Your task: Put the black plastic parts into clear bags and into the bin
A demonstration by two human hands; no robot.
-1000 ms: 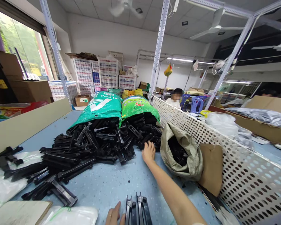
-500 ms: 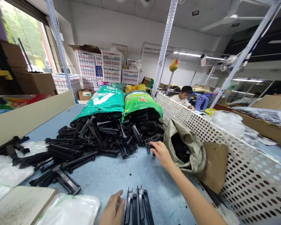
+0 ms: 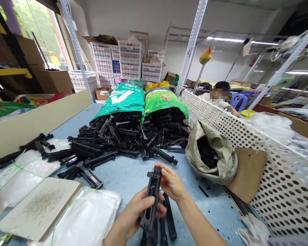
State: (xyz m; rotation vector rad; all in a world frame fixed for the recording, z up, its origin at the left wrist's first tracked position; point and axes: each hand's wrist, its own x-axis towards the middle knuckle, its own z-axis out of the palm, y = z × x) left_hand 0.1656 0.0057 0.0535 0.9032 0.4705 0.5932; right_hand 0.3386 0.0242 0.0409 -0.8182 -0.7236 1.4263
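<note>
A long black plastic part (image 3: 152,189) with a slotted channel stands tilted upward in front of me. My left hand (image 3: 133,213) is wrapped round its lower half, thumb across the front. At its upper end, the fingers of my right hand (image 3: 172,182) pinch the side. Just below and behind my hands lie more slim black parts (image 3: 170,222) on the blue tabletop (image 3: 205,218), partly hidden. Further back spreads a big heap of similar black parts (image 3: 113,136), spilling from a teal sack (image 3: 128,99) and a green sack (image 3: 166,102).
On the right, an open woven sack (image 3: 229,164) holds dark pieces beside brown cardboard (image 3: 251,174) and a perforated white panel (image 3: 284,181). Clear plastic bags (image 3: 92,215) and a stained board (image 3: 41,208) lie left. A person (image 3: 220,95) sits beyond the panel.
My right hand has come back from the heap's right edge toward me. Both hands now hold a black plastic part above the parts lying in front. The view has shifted slightly.
</note>
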